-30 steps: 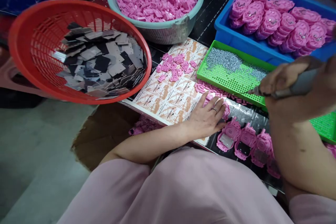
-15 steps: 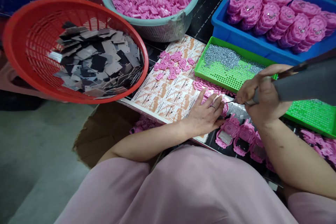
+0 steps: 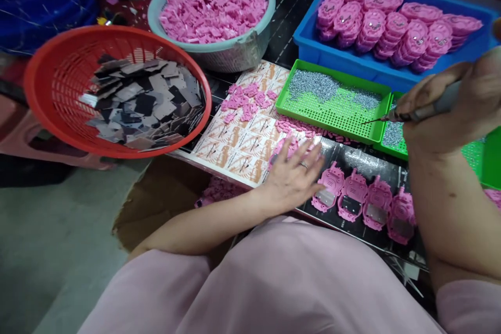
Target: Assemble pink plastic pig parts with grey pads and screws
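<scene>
My left hand [image 3: 293,175] lies with fingers spread over pink plastic casings [image 3: 282,148], partly covering them. My right hand [image 3: 450,104] is wrapped round an electric screwdriver [image 3: 428,107], whose thin bit points left over the green perforated tray [image 3: 332,107]. Small silver screws [image 3: 313,84] are heaped in that tray. Right of my left hand, a row of pink casings [image 3: 352,198] lies on the black table edge, each with a flat rectangular plate in its lower half. Small pink pieces [image 3: 297,128] lie along the tray's near side.
At left, a red basket [image 3: 117,148] holds grey and black plates. Behind it stands a pale round basin [image 3: 250,44] of pink parts. A blue bin [image 3: 352,65] with stacked pink casings is at back right. Loose pink parts [image 3: 248,102] rest on patterned board [image 3: 238,151].
My right hand has lifted the screwdriver up and right, away from the casing by my left hand. The left fingers have spread slightly. The whole view has shifted.
</scene>
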A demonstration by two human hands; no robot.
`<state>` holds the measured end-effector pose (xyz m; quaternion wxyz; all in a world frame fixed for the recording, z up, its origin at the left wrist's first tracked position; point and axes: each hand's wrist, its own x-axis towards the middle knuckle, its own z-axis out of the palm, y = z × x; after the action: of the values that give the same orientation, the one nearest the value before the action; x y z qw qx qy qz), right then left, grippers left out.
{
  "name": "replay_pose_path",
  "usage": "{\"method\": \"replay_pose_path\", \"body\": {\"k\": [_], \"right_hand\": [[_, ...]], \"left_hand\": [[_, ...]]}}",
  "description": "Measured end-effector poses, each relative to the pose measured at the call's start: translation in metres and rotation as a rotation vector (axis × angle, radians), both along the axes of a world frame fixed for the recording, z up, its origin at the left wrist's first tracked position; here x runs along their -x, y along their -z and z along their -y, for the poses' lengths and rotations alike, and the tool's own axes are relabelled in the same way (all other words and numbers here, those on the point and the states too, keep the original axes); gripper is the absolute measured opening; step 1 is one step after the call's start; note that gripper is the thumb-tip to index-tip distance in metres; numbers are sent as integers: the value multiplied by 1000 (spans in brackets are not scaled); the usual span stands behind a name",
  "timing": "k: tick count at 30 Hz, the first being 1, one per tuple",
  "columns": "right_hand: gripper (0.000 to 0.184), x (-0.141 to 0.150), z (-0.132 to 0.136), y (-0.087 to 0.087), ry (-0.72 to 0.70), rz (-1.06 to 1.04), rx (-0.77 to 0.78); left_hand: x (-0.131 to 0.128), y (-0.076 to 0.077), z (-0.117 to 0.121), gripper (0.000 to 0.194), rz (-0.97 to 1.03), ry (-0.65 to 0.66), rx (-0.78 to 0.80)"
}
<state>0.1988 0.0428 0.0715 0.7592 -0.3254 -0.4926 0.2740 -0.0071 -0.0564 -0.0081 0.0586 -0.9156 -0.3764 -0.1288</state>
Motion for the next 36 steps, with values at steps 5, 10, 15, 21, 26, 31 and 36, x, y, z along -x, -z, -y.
{"method": "replay_pose_path", "body": {"k": [5,10,15,21,26,31,36], "right_hand": [[21,3,-26,19,127,122,-168],[38,7,-37,35,54,146,-69],[40,12,-42,40,56,138,-50],[27,13,-41,42,-15,142,-75],[28,14,-41,46,20,155,-166],[23,14,-44,47,-16,140,-184],[26,14,-49,45,-43,92,-202]], "left_hand": [[-22,3,11,66,-32,119,114],[-32,3,-8,68,-77,69,106],[-40,1,-23,70,-112,33,111],[-38,8,-21,66,-45,42,73],[-37,11,-20,63,-8,50,54],[-38,13,-21,61,11,46,42],[-37,12,-22,62,-3,50,62]]}}
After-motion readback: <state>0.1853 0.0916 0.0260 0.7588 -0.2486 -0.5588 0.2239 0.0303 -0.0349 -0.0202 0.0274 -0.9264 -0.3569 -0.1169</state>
